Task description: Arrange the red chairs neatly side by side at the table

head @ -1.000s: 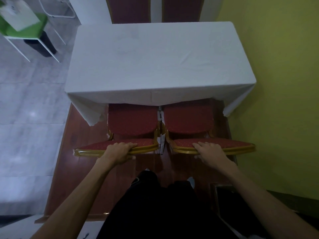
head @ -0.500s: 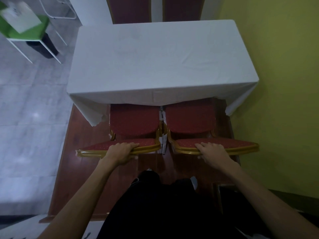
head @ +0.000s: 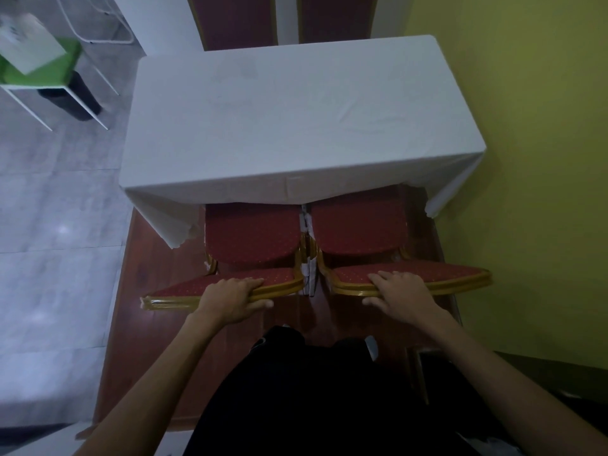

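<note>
Two red chairs with gold frames stand side by side, seats partly under the near edge of a table (head: pixel 296 126) draped in a white cloth. My left hand (head: pixel 232 299) grips the top of the left chair (head: pixel 253 238) backrest. My right hand (head: pixel 403 296) rests over the top of the right chair (head: pixel 358 225) backrest, fingers curled on its gold rim. The two chair frames nearly touch in the middle.
A yellow wall (head: pixel 533 159) runs close along the right. Two more dark red chair backs (head: pixel 237 21) stand at the table's far side. A green table (head: pixel 42 74) with white legs is far left. The chairs stand on a brown wooden platform (head: pixel 144 291) beside grey floor tiles.
Both hands stay on the backrests. The chairs have slid slightly further under the table, and the view has shifted a little.
</note>
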